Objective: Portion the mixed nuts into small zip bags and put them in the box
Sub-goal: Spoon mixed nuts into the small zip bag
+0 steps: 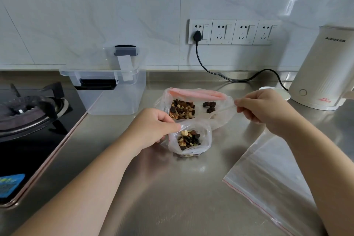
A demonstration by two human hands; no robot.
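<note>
Pinching the rim of the small bag (pixel 190 140) between thumb and curled fingers, our left hand (pixel 153 130) holds its mouth open and facing up toward us. That bag stands upright on the counter (pixel 172 197), a heap of nuts (pixel 188 140) at its bottom, so its long axis runs roughly vertical. Our right hand (pixel 264 109) pinches the near right edge of the big bag (pixel 199 107), fingers curled on the plastic and pulling it out to the right. We see the big bag lying just behind the small one and touching it, its long axis running left to right across the counter, its pink zip strip along the far edge and its mouth spread wide toward us. Most of the mix sits in its left half, with a few dark pieces apart in its right half.

Behind and left of both bags stands the box (pixel 113 92), clear plastic, with its lid (pixel 122 57) raised and leaning back against the wall. We cannot see anything inside it. To our right, near the front edge, flat bags (pixel 268 184) lie on the counter, their long side slanting from near left to far right, a red line along the near edge. A white kettle (pixel 323 71) stands at the far right, its cord running to the sockets (pixel 231 31). The stove (pixel 28 113) lies at our left.
</note>
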